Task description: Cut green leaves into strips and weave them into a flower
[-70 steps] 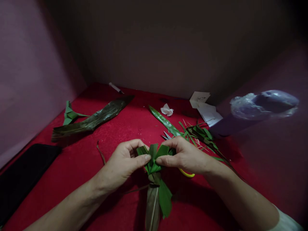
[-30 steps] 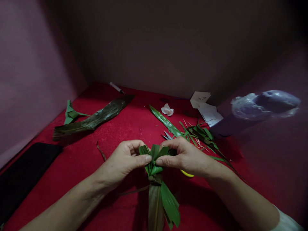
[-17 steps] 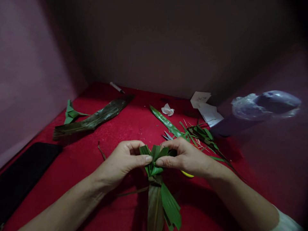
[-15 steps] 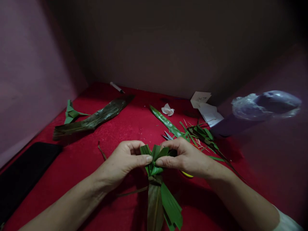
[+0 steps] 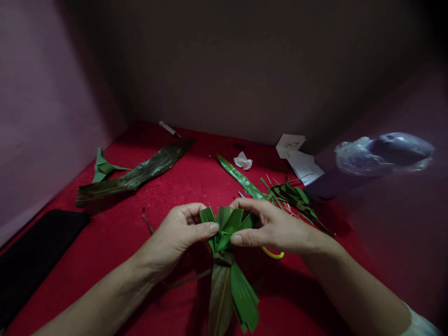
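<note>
Fan-shaped leaf bundle (image 5: 229, 221) being held over a red counter (image 5: 175, 186)

So the leaf bundle is held front and centre, close to the camera, with its green ends fanned out at the top. It's cinched lower down by a dark knot (image 5: 223, 257), and below that a brownish leaf (image 5: 220, 298) and a green flap (image 5: 245, 298) are pointed toward the near side. The left part of the fan is grasped by the left hand (image 5: 185, 228), thumb in front, fingers behind. The right hand (image 5: 273, 226) is set with its thumb at the fan's right edge and its fingers partly hidden; whether they're properly clamped can't be told.

Scissors (image 5: 275, 255) with a yellow handle are mostly covered by the right hand. Past those, a long green strip (image 5: 241, 176) is laid out, and leaf scraps (image 5: 292, 193) are heaped with thin pale sticks (image 5: 287, 207). Crumpled white tissue (image 5: 242, 161) is seen further back. Over left, a big dark leaf (image 5: 136, 175) is laid just beside a small folded green piece (image 5: 102, 168).
</note>
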`<state>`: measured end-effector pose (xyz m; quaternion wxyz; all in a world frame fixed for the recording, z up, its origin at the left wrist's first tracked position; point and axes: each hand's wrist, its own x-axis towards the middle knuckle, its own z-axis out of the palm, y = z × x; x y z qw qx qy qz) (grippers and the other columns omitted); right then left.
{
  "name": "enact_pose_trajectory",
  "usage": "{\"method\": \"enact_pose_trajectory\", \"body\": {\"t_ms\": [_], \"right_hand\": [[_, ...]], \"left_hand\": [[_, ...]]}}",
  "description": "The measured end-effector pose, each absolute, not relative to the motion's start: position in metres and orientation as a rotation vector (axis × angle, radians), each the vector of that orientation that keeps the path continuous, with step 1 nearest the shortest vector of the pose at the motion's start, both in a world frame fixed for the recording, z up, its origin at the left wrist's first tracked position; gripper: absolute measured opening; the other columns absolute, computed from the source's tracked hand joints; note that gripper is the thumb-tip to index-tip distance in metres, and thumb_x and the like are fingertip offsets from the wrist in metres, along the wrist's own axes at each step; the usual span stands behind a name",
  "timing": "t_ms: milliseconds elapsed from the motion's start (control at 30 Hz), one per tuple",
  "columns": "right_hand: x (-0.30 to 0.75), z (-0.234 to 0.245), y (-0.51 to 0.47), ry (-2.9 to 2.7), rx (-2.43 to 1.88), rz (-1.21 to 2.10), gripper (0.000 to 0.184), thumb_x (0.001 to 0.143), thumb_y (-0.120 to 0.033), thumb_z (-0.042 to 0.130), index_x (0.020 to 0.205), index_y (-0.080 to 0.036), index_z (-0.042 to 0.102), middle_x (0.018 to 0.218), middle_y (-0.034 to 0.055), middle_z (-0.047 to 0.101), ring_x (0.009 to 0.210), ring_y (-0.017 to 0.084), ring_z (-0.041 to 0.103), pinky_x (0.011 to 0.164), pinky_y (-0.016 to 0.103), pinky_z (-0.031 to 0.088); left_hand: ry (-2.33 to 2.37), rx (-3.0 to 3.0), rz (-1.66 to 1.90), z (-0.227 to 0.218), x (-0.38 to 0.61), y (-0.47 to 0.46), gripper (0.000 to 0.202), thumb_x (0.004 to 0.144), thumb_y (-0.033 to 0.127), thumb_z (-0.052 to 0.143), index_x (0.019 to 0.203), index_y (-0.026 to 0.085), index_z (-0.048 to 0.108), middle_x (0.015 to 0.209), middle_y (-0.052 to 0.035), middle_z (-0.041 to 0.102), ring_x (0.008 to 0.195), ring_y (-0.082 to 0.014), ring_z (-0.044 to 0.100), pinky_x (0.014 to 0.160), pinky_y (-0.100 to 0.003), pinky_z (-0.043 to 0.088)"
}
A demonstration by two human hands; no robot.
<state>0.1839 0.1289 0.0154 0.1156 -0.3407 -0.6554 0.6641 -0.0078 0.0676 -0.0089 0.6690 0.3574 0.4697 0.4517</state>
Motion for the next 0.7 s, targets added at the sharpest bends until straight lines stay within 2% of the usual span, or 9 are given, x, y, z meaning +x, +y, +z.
{"method": "enact_pose_trajectory", "body": {"t_ms": [167, 300, 500, 700], "right_hand": [[0.1829, 0.0113, 0.1279, -1.841, -1.015, 1.947, 0.023, 0.072, -0.025, 0.07, 0.085, -0.019, 0.052, 0.072, -0.0042, 0.053, 0.064, 0.01, 0.049, 0.059, 0.021, 0.041], [0.1801, 0.0098, 0.1269, -1.761, -0.998, 2.008, 0.03, 0.069, -0.033, 0.073, 0.088, -0.018, 0.053, 0.077, -0.0021, 0.056, 0.066, 0.011, 0.051, 0.061, 0.023, 0.042], [0.1762, 0.0106, 0.1253, -1.688, -1.033, 1.968, 0.026, 0.07, -0.037, 0.071, 0.082, -0.017, 0.058, 0.067, -0.0012, 0.058, 0.067, 0.014, 0.056, 0.062, 0.026, 0.045], [0.1752, 0.0108, 0.1255, -1.697, -1.033, 1.917, 0.026, 0.069, -0.037, 0.072, 0.079, -0.016, 0.059, 0.07, -0.0002, 0.059, 0.067, 0.014, 0.056, 0.062, 0.027, 0.045]], "left_hand": [[1.094, 0.803, 1.065, -0.0104, -0.0084, 0.0679, 0.011, 0.067, 0.02, 0.073, 0.071, 0.016, 0.063, 0.065, 0.0014, 0.062, 0.06, -0.0111, 0.056, 0.061, -0.023, 0.044], [1.066, 0.82, 1.095, -0.0116, -0.0103, 0.0675, 0.011, 0.068, 0.021, 0.072, 0.075, 0.016, 0.065, 0.07, -0.0001, 0.065, 0.066, -0.0129, 0.059, 0.067, -0.025, 0.046], [1.006, 0.79, 1.131, -0.0108, -0.0112, 0.0655, 0.01, 0.073, 0.019, 0.067, 0.083, 0.017, 0.065, 0.075, -0.0004, 0.065, 0.075, -0.0152, 0.06, 0.076, -0.029, 0.045], [0.994, 0.759, 1.113, -0.008, -0.0114, 0.0641, 0.007, 0.072, 0.016, 0.068, 0.079, 0.016, 0.066, 0.075, -0.002, 0.066, 0.074, -0.0157, 0.06, 0.077, -0.031, 0.045]]}}
